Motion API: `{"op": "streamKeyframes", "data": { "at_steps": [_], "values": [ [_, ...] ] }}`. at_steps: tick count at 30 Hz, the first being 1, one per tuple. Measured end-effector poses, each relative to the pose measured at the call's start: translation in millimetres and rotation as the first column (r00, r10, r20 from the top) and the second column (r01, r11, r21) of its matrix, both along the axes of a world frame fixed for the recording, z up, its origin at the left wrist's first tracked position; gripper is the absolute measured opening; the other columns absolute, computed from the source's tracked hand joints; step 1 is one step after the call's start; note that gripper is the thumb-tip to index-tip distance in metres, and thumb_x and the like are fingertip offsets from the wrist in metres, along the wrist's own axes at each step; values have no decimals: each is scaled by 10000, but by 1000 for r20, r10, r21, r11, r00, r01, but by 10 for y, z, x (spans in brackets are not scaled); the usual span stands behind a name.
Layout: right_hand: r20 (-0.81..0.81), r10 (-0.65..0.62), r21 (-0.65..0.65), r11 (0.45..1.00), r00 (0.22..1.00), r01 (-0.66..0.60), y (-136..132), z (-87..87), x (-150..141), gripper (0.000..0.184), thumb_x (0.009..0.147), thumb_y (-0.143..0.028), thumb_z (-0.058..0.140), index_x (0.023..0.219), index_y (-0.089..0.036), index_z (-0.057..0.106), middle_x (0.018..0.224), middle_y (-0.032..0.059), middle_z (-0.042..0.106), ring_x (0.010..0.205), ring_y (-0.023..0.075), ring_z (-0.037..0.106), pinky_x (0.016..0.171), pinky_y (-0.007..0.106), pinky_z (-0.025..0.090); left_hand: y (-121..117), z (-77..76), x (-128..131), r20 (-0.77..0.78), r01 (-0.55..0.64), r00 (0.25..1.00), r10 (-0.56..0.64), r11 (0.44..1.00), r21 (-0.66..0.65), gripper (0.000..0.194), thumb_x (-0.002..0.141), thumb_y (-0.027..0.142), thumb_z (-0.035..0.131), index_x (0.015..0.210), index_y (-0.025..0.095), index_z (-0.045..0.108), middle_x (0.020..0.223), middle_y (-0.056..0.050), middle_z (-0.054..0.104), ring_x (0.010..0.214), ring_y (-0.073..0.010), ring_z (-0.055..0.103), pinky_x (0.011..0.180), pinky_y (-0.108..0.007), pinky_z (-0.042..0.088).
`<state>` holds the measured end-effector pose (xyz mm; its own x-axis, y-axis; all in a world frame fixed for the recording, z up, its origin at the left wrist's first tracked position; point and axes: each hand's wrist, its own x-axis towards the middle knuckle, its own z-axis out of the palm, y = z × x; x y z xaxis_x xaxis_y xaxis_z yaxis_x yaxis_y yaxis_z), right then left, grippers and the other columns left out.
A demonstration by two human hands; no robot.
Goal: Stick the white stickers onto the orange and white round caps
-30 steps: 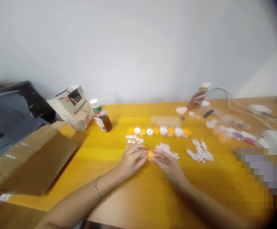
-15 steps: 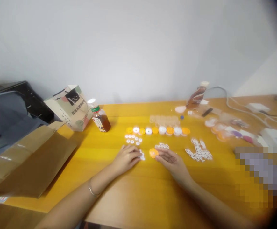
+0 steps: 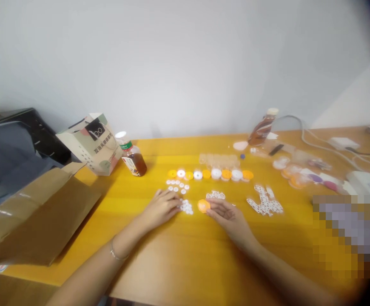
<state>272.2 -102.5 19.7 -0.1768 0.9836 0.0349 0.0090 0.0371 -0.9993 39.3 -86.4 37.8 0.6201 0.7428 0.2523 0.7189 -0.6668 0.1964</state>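
1. Rising behind everything, a pale wall [image 3: 185,68] is filling the upper half, and the yellow-brown surface [image 3: 172,263] is stretching out below it.
2. A brown paper package [image 3: 65,221] is lying at the far left, its front side in shadow.
3. Beyond it, a printed carrier bag [image 3: 87,146] is standing with its top toward the wall.
4. A row of discs [image 3: 216,173], orange alternating with white, is running across the middle, and a clear strip [image 3: 220,161] is lying just behind it.
5. A green-collared bottle [image 3: 134,159] is standing beside the carrier bag, while a brown bottle [image 3: 261,131] is standing near the wall on the right.
6. Of the hands, the right hand [image 3: 231,216] is pinching thumb against fingers; the left hand [image 3: 163,207] is resting loosely curled, and whether its fingertips are gripping anything is impossible to tell.
7. White patterned pieces [image 3: 268,204] are lying to the right of the right hand.
8. The orange disc [image 3: 203,206] is sitting in the right hand's pinch, in front of the row.
9. A pile of small white pieces [image 3: 186,207] is lying between the left hand's fingertips and the orange disc.
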Motion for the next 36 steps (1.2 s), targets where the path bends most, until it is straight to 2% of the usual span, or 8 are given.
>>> {"op": "streamKeyframes", "data": {
  "at_steps": [7, 16, 25, 28, 32, 36],
  "values": [
    [-17, 2, -35, 999, 1000, -3, 4, 17, 1, 294, 671, -348, 655, 917, -197, 601, 852, 45, 689, 817, 187, 645, 807, 352, 515, -6, -22, 22, -17, -1, 1000, 1, 1000, 0, 133, 827, 274, 481, 880, 222, 592, 888, -13, 600, 863, -145, 493, 720, -282, 268],
    [-21, 1, -42, 999, 1000, -2, -5, 23, -8, 294, 662, -343, 665, 911, -199, 602, 843, 43, 688, 816, 186, 643, 816, 354, 508, -14, -71, 31, -98, 60, 994, -49, 992, 108, 210, 868, 269, 407, 850, 200, 604, 856, -35, 614, 859, -153, 503, 707, -311, 248],
    [-58, 6, -71, 997, 998, -10, 2, 11, -18, 288, 632, -329, 691, 885, -209, 623, 820, 27, 684, 809, 177, 636, 817, 330, 502, -28, -120, 89, -48, -26, 998, 28, 999, 33, 187, 852, 322, 440, 851, 212, 592, 837, -13, 604, 824, -139, 501, 693, -283, 254],
    [-69, 11, -83, 996, 998, -17, -8, 18, -22, 284, 626, -326, 696, 879, -217, 628, 821, 22, 685, 818, 180, 635, 821, 328, 499, -17, -168, 82, -69, 4, 998, 2, 996, 94, 196, 859, 309, 425, 845, 206, 591, 798, -13, 602, 792, -134, 507, 688, -283, 256],
    [-71, 14, -101, 995, 997, -21, -15, 17, -23, 286, 627, -317, 699, 884, -216, 626, 821, 24, 684, 817, 180, 633, 825, 330, 494, 10, -217, 56, -114, 63, 993, -36, 968, 244, 203, 854, 253, 417, 780, 181, 592, 721, -18, 598, 733, -130, 509, 655, -285, 255],
    [-86, 24, -116, 993, 996, -34, -10, -6, -23, 297, 628, -316, 700, 895, -213, 620, 840, 27, 683, 820, 177, 633, 835, 328, 485, -32, -179, 99, -32, 51, 999, -43, 940, 336, 144, 831, 219, 454, 803, 172, 587, 724, -18, 615, 709, -124, 513, 642, -280, 271]
  ]
}}
